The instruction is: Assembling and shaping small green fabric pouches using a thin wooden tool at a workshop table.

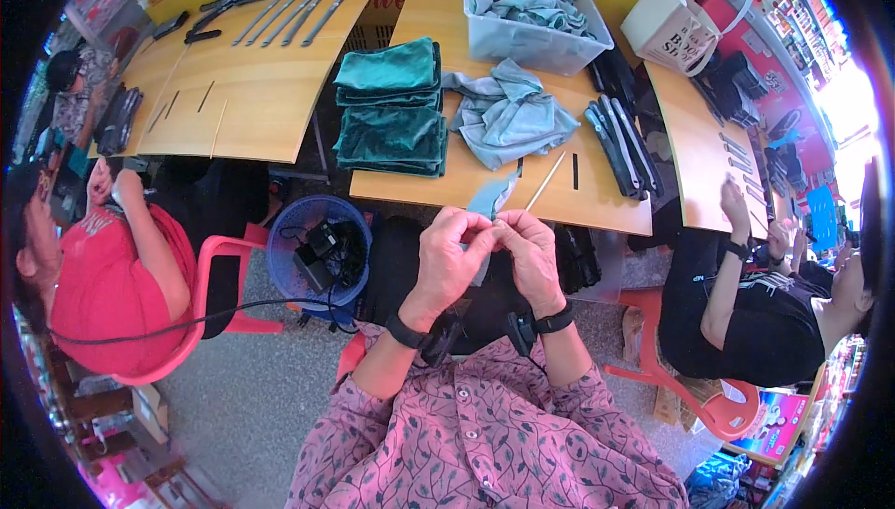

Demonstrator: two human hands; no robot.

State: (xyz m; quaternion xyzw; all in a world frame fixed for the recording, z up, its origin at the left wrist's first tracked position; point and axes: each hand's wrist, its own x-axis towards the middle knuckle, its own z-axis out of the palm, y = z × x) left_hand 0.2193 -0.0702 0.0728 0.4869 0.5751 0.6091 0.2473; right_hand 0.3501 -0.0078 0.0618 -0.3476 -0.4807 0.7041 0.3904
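Note:
Both hands meet at the near edge of my wooden table. My left hand pinches a narrow light grey-blue fabric piece, whose upper end sticks up past the fingers and lower end hangs beneath them. Fingertips of my right hand are closed on the same piece, touching the left ones. Just beyond, a thin pale wooden stick lies slanted beside a short black strip. Crumpled grey-green cloth is heaped farther back. To its left, dark green velvet pieces lie in two neat stacks.
A translucent bin full of similar cloth stands at the back. Folded dark strips lie at the table's right. A blue basket with black adapters stands at floor level, left. Co-workers sit at the left table and right table.

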